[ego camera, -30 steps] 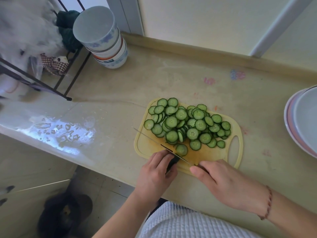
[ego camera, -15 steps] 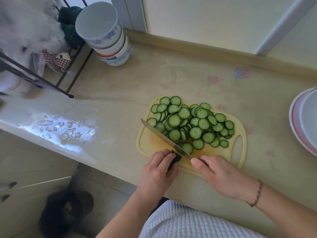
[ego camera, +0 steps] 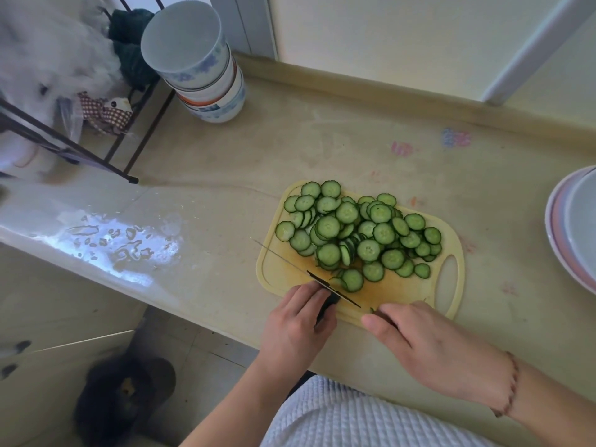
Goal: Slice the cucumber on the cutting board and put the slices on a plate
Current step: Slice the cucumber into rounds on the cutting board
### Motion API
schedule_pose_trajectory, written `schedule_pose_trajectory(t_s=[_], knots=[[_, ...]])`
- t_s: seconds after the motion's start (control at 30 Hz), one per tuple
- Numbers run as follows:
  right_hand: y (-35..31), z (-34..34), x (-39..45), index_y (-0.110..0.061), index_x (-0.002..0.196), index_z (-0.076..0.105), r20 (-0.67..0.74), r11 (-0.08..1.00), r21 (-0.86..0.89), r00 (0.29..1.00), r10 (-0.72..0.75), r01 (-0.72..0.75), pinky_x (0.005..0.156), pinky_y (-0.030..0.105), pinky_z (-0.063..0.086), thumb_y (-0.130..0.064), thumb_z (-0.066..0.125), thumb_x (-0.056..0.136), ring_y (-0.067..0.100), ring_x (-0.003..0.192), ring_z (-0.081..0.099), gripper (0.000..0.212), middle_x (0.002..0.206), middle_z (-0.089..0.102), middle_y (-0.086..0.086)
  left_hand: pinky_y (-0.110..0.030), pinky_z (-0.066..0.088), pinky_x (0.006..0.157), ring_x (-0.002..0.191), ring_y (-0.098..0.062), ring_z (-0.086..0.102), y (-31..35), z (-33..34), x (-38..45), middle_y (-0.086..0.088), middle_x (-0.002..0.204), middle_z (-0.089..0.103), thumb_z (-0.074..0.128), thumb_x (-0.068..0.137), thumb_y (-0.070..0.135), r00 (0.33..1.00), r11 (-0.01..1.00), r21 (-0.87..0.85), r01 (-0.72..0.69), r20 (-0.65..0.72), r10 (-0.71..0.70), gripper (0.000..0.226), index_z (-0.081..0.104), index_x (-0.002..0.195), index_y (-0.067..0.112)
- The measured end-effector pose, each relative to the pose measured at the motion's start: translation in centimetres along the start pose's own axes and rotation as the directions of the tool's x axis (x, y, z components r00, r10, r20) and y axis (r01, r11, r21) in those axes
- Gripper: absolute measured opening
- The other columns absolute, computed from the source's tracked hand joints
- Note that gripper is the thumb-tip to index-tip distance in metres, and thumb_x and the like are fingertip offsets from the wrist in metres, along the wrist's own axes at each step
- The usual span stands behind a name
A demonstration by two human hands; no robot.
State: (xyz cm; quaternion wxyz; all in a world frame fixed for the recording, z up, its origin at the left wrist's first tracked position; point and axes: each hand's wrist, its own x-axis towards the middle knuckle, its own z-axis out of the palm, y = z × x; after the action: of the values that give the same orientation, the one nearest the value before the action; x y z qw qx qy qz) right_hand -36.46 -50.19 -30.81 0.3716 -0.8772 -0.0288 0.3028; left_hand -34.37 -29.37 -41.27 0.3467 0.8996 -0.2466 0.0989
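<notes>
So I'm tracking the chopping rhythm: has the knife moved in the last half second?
Yes. The knife has tipped back onto its edge: against the board its flat no longer shows, only a thin line.

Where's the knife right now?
Head view: the knife lies edge-down across the near-left corner of the cutting board, handle in the left hand, just left of the right hand.

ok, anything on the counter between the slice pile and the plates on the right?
Nothing visible. The cucumber slices sit on the cutting board; the counter between it and the stacked plates at the right edge is bare apart from faint stains.
</notes>
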Motion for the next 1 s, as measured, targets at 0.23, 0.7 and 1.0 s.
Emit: schedule_pose_trajectory(t_s=[0.23, 0.7, 1.0], knots=[[0.9, 1.2, 2.9, -0.022, 0.063, 0.041, -0.040, 1.000, 0.028, 0.999, 0.015, -0.013, 0.053, 0.036, 0.042, -0.070, 0.021, 0.087, 0.009, 0.048, 0.041, 0.057, 0.052, 0.043, -0.007, -0.025, 0.057, 0.081, 0.091, -0.018, 0.068, -0.2, 0.0, 0.0, -0.006, 0.102, 0.071, 0.072, 0.086, 0.018, 1.000, 1.000, 0.014, 0.014, -0.005, -0.014, 0.020, 0.076, 0.100, 0.004], [-0.6, 0.0, 0.0, -0.020, 0.063, 0.037, -0.026, 0.999, 0.034, 1.000, 0.000, 0.001, 0.051, 0.039, 0.037, -0.068, 0.026, 0.090, 0.009, 0.047, 0.035, 0.057, 0.050, 0.036, -0.005, -0.025, 0.057, 0.075, 0.089, -0.019, 0.068, -0.3, -0.2, -0.3, -0.006, 0.102, 0.071, 0.068, 0.088, 0.021, 1.000, 0.999, 0.038, 0.019, 0.008, -0.019, 0.022, 0.076, 0.100, 0.004], [-0.4, 1.0, 1.4, -0.018, 0.067, 0.044, 0.000, 1.000, -0.024, 1.000, 0.010, -0.010, 0.054, 0.038, 0.042, -0.069, 0.020, 0.089, 0.012, 0.048, 0.042, 0.061, 0.054, 0.045, -0.002, -0.026, 0.057, 0.079, 0.092, -0.018, 0.067, -0.2, -0.1, -0.2, -0.005, 0.105, 0.072, 0.068, 0.091, 0.019, 1.000, 1.000, 0.008, -0.015, 0.015, 0.015, 0.022, 0.077, 0.104, 0.004]])
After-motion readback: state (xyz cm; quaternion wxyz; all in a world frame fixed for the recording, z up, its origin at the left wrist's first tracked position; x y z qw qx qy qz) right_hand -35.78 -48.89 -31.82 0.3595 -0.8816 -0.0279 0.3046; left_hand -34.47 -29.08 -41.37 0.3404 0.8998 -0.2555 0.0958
